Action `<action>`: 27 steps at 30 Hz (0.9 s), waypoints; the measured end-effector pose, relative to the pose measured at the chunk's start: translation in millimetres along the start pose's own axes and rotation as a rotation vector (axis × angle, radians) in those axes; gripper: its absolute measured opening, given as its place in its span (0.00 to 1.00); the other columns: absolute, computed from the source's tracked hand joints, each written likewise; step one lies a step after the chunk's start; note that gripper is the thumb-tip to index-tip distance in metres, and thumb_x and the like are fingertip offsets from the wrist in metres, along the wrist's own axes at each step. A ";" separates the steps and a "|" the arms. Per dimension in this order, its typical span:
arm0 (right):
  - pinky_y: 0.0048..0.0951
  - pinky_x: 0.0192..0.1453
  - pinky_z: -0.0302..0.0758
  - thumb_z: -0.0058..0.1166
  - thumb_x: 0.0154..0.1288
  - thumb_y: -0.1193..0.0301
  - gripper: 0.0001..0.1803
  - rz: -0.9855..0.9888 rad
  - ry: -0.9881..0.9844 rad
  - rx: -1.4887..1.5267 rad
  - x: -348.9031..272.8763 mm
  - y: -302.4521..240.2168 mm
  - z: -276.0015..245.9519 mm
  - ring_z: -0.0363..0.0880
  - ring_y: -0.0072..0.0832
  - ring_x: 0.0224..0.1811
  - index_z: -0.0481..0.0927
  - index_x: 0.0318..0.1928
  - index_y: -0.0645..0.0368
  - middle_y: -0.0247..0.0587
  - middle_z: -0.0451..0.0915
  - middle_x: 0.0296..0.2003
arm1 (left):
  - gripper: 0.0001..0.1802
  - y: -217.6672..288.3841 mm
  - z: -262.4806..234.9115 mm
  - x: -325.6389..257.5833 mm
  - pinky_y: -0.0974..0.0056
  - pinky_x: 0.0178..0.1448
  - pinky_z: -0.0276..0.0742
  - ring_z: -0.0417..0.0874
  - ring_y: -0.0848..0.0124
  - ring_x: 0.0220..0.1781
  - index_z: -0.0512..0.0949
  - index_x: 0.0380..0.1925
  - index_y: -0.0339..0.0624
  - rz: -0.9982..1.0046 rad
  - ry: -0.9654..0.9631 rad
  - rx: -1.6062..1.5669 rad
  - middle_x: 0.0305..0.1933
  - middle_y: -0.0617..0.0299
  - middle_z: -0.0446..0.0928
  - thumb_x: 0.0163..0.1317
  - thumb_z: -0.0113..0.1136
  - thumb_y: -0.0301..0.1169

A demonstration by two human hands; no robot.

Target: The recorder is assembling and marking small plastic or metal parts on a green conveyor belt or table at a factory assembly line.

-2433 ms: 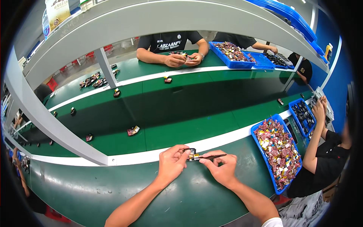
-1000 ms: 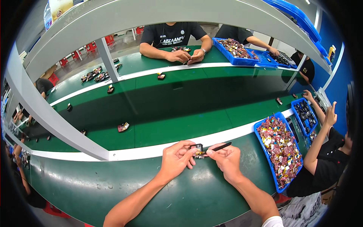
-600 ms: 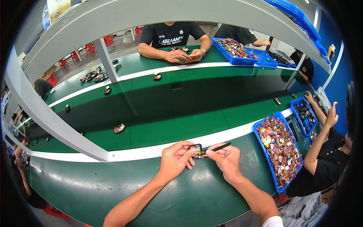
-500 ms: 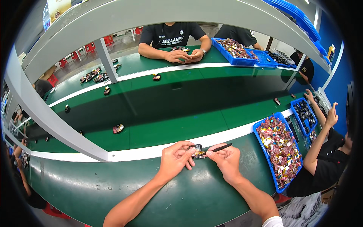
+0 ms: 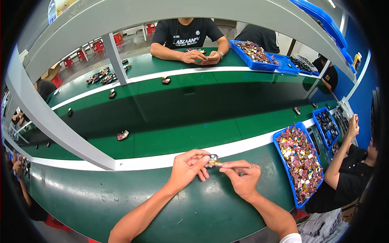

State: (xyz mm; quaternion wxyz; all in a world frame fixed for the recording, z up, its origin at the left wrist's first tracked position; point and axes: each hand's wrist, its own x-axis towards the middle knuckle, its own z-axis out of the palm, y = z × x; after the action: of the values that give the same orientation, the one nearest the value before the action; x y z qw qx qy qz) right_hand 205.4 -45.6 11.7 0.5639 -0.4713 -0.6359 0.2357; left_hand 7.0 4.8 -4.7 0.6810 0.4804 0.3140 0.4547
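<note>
My left hand (image 5: 187, 168) is closed on a small black plastic housing (image 5: 213, 157), with a light-coloured and yellowish part showing inside it. It is held just above the near edge of the green worktop. In my right hand (image 5: 244, 180), thumb and fingers pinch a slim dark stick-like tool (image 5: 242, 167), perhaps tweezers. Its end points left into the housing, close to my left fingertips. The tool's exact tip is too small to make out.
A blue tray (image 5: 282, 152) full of small circuit boards stands at my right, beside a blue tray of black housings (image 5: 326, 126). Ahead runs a green conveyor belt (image 5: 182, 139) carrying scattered assemblies (image 5: 122, 135). A grey frame post (image 5: 60, 131) rises at left. Co-workers (image 5: 184, 38) sit opposite and right.
The right-hand tool has turned from slanting upward to nearly level, its tip still at the housing. Assemblies on the belt have shifted left. The co-worker at right has lowered one arm.
</note>
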 end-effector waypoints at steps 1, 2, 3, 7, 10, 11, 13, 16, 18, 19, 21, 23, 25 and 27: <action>0.15 0.20 0.61 0.73 0.58 0.80 0.05 -0.011 0.005 0.004 -0.6 1.5 0.4 0.72 0.10 0.19 0.88 0.34 0.62 0.40 0.91 0.35 | 0.14 -0.1 0.0 0.3 0.67 0.25 0.82 0.87 0.68 0.26 0.80 0.51 0.28 -0.004 0.000 0.001 0.35 0.51 0.83 0.74 0.60 0.30; 0.14 0.21 0.62 0.73 0.58 0.80 0.05 -0.038 0.004 -0.002 -1.2 3.3 0.7 0.73 0.10 0.18 0.88 0.34 0.62 0.41 0.91 0.35 | 0.14 -0.2 -0.1 0.6 0.67 0.25 0.83 0.87 0.68 0.26 0.80 0.51 0.28 -0.007 -0.001 0.001 0.35 0.51 0.83 0.74 0.60 0.30; 0.14 0.21 0.62 0.73 0.58 0.80 0.05 -0.065 0.003 -0.008 -1.6 5.0 1.4 0.73 0.10 0.18 0.88 0.34 0.62 0.41 0.91 0.35 | 0.14 -0.1 -0.5 0.7 0.67 0.25 0.83 0.87 0.68 0.26 0.80 0.51 0.28 -0.010 0.000 0.003 0.35 0.51 0.83 0.74 0.60 0.30; 0.14 0.21 0.63 0.72 0.58 0.80 0.04 -0.100 -0.007 -0.021 0.8 2.9 1.6 0.75 0.11 0.19 0.89 0.33 0.61 0.41 0.91 0.35 | 0.15 -1.0 -1.6 0.7 0.67 0.25 0.83 0.87 0.67 0.26 0.80 0.51 0.28 -0.013 -0.003 0.000 0.36 0.51 0.83 0.75 0.59 0.31; 0.14 0.21 0.63 0.73 0.57 0.80 0.04 -0.096 -0.015 -0.013 0.6 3.9 1.9 0.75 0.11 0.19 0.89 0.32 0.61 0.40 0.91 0.34 | 0.15 -0.5 -1.6 1.3 0.67 0.25 0.83 0.87 0.66 0.26 0.80 0.52 0.28 -0.017 -0.004 -0.007 0.36 0.51 0.83 0.75 0.59 0.30; 0.14 0.21 0.63 0.73 0.57 0.80 0.04 -0.097 -0.014 -0.009 1.1 3.5 2.1 0.75 0.11 0.19 0.89 0.32 0.61 0.40 0.91 0.35 | 0.15 0.0 -1.3 0.7 0.67 0.25 0.83 0.87 0.66 0.27 0.80 0.52 0.28 -0.015 -0.005 -0.008 0.36 0.50 0.83 0.75 0.59 0.30; 0.14 0.21 0.62 0.72 0.57 0.80 0.04 -0.095 -0.013 -0.002 0.9 3.0 2.4 0.75 0.11 0.19 0.89 0.32 0.61 0.40 0.91 0.35 | 0.14 0.3 -1.7 1.0 0.66 0.25 0.84 0.88 0.65 0.27 0.80 0.52 0.27 -0.010 -0.011 -0.005 0.38 0.49 0.83 0.75 0.58 0.29; 0.14 0.21 0.63 0.72 0.58 0.81 0.04 -0.102 -0.004 0.024 1.0 3.5 3.0 0.75 0.11 0.19 0.89 0.33 0.60 0.40 0.91 0.35 | 0.13 0.8 -2.6 1.8 0.65 0.24 0.85 0.88 0.62 0.27 0.79 0.51 0.26 -0.002 -0.020 0.002 0.40 0.47 0.84 0.75 0.57 0.27; 0.15 0.21 0.63 0.71 0.59 0.81 0.04 -0.110 -0.006 0.019 1.7 2.5 3.0 0.76 0.11 0.19 0.89 0.33 0.60 0.40 0.91 0.34 | 0.13 1.3 -2.9 1.8 0.65 0.24 0.85 0.88 0.62 0.27 0.79 0.51 0.26 -0.001 -0.020 -0.001 0.40 0.47 0.84 0.74 0.58 0.27; 0.15 0.21 0.63 0.71 0.59 0.81 0.04 -0.114 -0.007 0.016 1.9 2.2 3.1 0.76 0.11 0.19 0.89 0.33 0.60 0.40 0.91 0.34 | 0.13 1.7 -2.8 1.7 0.65 0.24 0.85 0.88 0.62 0.27 0.79 0.51 0.27 0.000 -0.018 -0.003 0.40 0.47 0.84 0.74 0.59 0.27; 0.15 0.21 0.64 0.71 0.59 0.81 0.04 -0.137 0.004 0.031 1.5 6.5 4.7 0.76 0.12 0.20 0.89 0.33 0.60 0.40 0.91 0.34 | 0.13 2.3 -2.6 1.8 0.65 0.24 0.85 0.88 0.62 0.27 0.79 0.51 0.27 0.004 -0.015 -0.007 0.40 0.47 0.84 0.73 0.60 0.27; 0.16 0.21 0.65 0.72 0.58 0.80 0.04 -0.128 0.011 0.038 1.0 7.6 5.3 0.76 0.12 0.20 0.90 0.33 0.60 0.39 0.91 0.34 | 0.14 2.3 -3.1 2.1 0.66 0.24 0.85 0.88 0.63 0.27 0.79 0.51 0.27 -0.002 -0.015 -0.010 0.40 0.46 0.84 0.72 0.61 0.27; 0.16 0.21 0.66 0.74 0.56 0.78 0.04 -0.088 0.011 0.033 0.4 6.0 5.0 0.76 0.13 0.19 0.91 0.33 0.58 0.38 0.91 0.33 | 0.14 1.4 -3.3 2.6 0.66 0.24 0.84 0.88 0.63 0.26 0.79 0.51 0.27 -0.011 -0.015 -0.009 0.40 0.46 0.84 0.72 0.62 0.27; 0.15 0.21 0.66 0.72 0.58 0.80 0.04 -0.063 -0.019 0.003 0.9 3.2 2.0 0.76 0.12 0.20 0.89 0.33 0.60 0.40 0.91 0.33 | 0.14 2.0 -2.9 2.3 0.66 0.24 0.84 0.88 0.64 0.26 0.79 0.51 0.27 -0.024 -0.014 0.001 0.39 0.46 0.84 0.72 0.62 0.27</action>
State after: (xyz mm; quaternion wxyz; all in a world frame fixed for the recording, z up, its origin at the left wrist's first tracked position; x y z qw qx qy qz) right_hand 204.6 -42.9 9.0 0.5658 -0.4477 -0.6554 0.2232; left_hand 4.8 8.3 -3.7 0.6883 0.4803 0.3151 0.4429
